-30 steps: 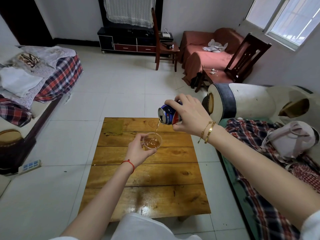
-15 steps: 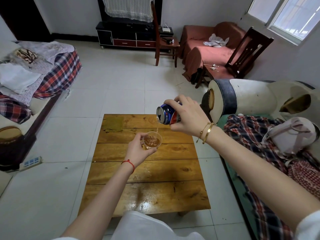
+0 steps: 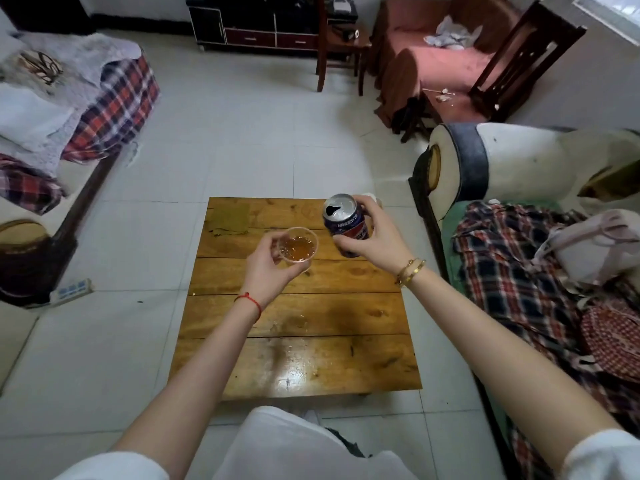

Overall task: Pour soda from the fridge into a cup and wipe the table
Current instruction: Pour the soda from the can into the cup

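Note:
My left hand [image 3: 268, 263] holds a clear plastic cup [image 3: 298, 244] with amber soda in it, above the far half of the low wooden table [image 3: 298, 344]. Right of the cup, my right hand [image 3: 372, 237] grips a blue soda can [image 3: 343, 220]. The can stands nearly upright with its open top facing me, and no liquid runs from it. A flat olive-brown cloth [image 3: 230, 218] lies on the table's far left corner. Small wet spots glint on the table's near half.
A sofa with plaid covers [image 3: 519, 271] and a pale bag [image 3: 588, 244] runs along the table's right side. Another covered sofa [image 3: 69, 109] stands at the left, with a power strip [image 3: 74, 289] on the floor. Chairs and a TV cabinet [image 3: 256, 26] stand farther back.
The can has swung from tipped and pouring to nearly upright, and the stream has stopped. Both hands have come lower and nearer the table. The camera now looks more steeply down.

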Action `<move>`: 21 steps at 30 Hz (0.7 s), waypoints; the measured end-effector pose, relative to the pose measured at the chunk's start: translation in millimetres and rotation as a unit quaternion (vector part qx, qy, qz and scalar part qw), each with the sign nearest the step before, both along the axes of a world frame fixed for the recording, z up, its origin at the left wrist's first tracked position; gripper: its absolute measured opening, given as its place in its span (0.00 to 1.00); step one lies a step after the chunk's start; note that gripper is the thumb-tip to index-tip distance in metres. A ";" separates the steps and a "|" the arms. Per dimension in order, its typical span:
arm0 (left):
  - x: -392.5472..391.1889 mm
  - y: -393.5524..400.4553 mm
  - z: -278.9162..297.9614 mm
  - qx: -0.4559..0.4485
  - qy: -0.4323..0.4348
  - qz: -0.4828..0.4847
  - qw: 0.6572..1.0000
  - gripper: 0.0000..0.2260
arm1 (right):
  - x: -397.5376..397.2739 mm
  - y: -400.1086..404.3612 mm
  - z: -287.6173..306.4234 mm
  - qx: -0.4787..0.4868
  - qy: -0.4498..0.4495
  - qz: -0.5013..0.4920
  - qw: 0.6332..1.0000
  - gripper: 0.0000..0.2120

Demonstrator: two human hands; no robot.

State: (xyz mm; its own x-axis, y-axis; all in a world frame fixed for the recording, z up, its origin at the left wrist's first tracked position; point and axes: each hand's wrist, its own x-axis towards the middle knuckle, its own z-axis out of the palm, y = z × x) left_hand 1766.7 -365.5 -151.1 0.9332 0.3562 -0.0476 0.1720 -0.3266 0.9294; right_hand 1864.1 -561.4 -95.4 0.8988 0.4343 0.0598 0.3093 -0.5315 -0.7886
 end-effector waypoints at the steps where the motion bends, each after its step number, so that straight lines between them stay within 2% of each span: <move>1: 1.8 3.1 -1.0 -0.001 0.001 0.002 1.000 0.31 | 0.9 -0.7 -5.3 0.014 0.008 -0.012 1.000 0.35; 4: 5.4 12.6 -8.4 -0.002 0.008 0.005 1.000 0.31 | 0.6 -3.4 -24.8 0.064 0.049 -0.052 0.995 0.32; 9: 3.8 26.9 -39.5 0.018 0.028 0.019 0.999 0.30 | -6.2 -9.7 -75.0 0.091 0.109 -0.114 0.983 0.31; 21: -3.2 28.4 -176.7 -0.035 0.131 0.092 0.986 0.30 | -9.0 -13.7 -247.5 0.042 0.239 -0.170 0.955 0.33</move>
